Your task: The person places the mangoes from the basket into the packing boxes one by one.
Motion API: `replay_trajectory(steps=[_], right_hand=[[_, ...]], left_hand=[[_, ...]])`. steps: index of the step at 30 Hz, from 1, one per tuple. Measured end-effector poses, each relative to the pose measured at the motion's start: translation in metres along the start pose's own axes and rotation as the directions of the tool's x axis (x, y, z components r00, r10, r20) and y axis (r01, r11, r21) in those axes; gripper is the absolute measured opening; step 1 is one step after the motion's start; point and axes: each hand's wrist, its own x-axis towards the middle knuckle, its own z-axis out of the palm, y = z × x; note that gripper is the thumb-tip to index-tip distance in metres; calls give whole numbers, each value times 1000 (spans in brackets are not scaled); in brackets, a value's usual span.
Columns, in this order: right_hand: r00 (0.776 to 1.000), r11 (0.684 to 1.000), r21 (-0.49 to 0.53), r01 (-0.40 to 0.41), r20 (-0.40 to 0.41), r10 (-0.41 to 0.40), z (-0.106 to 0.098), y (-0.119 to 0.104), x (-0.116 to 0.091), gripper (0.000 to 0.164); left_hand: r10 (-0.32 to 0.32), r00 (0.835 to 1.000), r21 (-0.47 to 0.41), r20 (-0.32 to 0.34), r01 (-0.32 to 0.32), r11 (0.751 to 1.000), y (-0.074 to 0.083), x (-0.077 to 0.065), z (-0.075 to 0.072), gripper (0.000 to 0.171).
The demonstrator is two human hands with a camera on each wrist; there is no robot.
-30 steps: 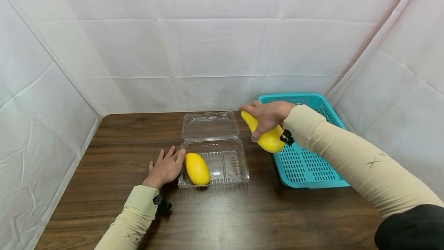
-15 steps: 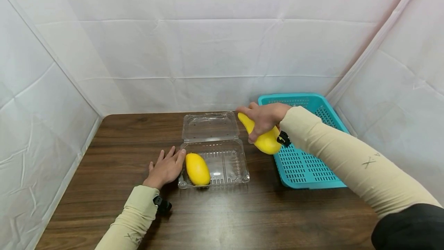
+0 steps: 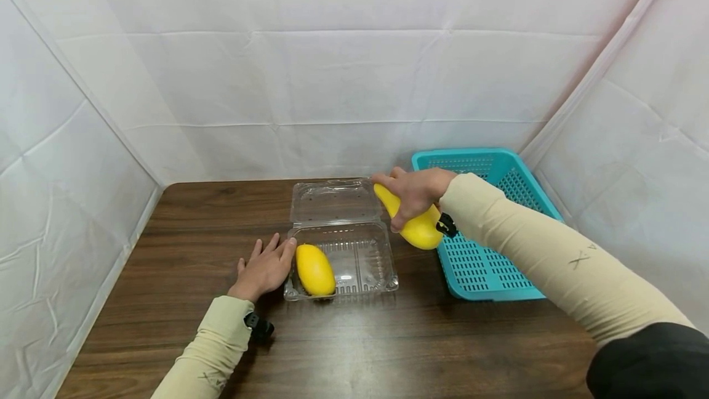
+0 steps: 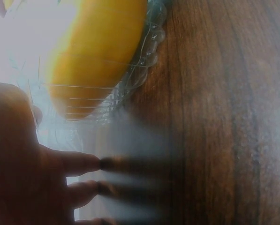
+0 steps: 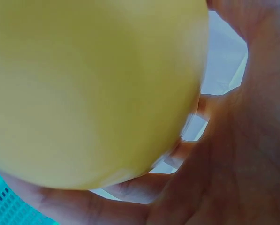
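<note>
My right hand [image 3: 416, 191] grips a smooth yellow fruit [image 3: 423, 233], pear-shaped with a narrow neck, between the clear clamshell box and the teal basket. In the right wrist view its round end fills most of the picture, with my fingers curled round it. Lying spread by the box's left side, my left hand [image 3: 264, 270] has its thumb at the rim. The clear plastic box [image 3: 365, 266] stands with its lid [image 3: 335, 202] laid back. An oval yellow fruit, mango-like [image 3: 314, 271], lies in its left half. The left wrist view shows this fruit through the ribbed wall.
A teal perforated basket [image 3: 487, 291] stands on the right, partly hidden by my right forearm. The dark wood table [image 3: 343, 350] runs under everything. White cloth walls [image 3: 354, 79] close in the back and both sides.
My right hand has moved left and slightly nearer with the pear-shaped fruit, from the basket's edge toward the box. My left hand, the box and the oval fruit stay put.
</note>
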Motion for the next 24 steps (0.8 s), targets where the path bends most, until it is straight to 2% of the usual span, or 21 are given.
replay_trajectory(steps=[24], right_hand=[[1000, 999, -28, 26, 7, -25, 9, -14, 8, 105]], left_hand=[[0, 1000, -3, -1, 0, 1000, 2, 4, 3, 70]])
